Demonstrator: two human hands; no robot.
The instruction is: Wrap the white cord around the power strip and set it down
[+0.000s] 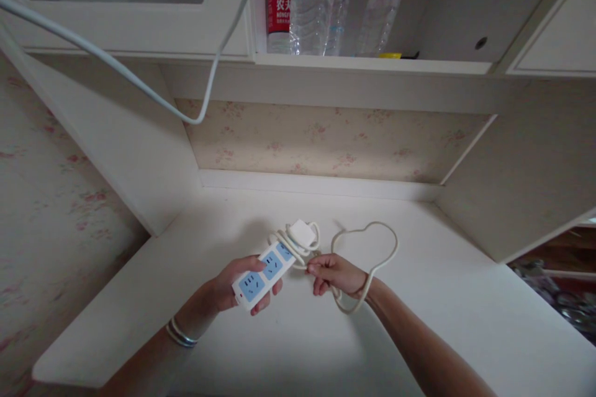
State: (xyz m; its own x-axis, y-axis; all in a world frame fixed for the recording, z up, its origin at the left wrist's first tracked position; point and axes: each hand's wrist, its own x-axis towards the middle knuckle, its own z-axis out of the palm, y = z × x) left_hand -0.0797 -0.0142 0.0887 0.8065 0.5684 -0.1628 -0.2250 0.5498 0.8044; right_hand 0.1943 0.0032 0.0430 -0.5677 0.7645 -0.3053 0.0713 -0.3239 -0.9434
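Observation:
My left hand grips a white power strip with blue socket faces, thumb on top and fingers curled beneath. White cord is wound around the strip's far end, where a square white plug also sits. Just right of it, my right hand pinches the power cord between thumb and fingertips. A loose loop of that cord spreads to the right and passes over my right wrist. The strip is held tilted above the white desk.
Clear plastic bottles stand on the shelf overhead. A thick white cable hangs across the upper left. Side panels flank the desk, with floral wallpaper behind. Blurred items lie beyond the right edge.

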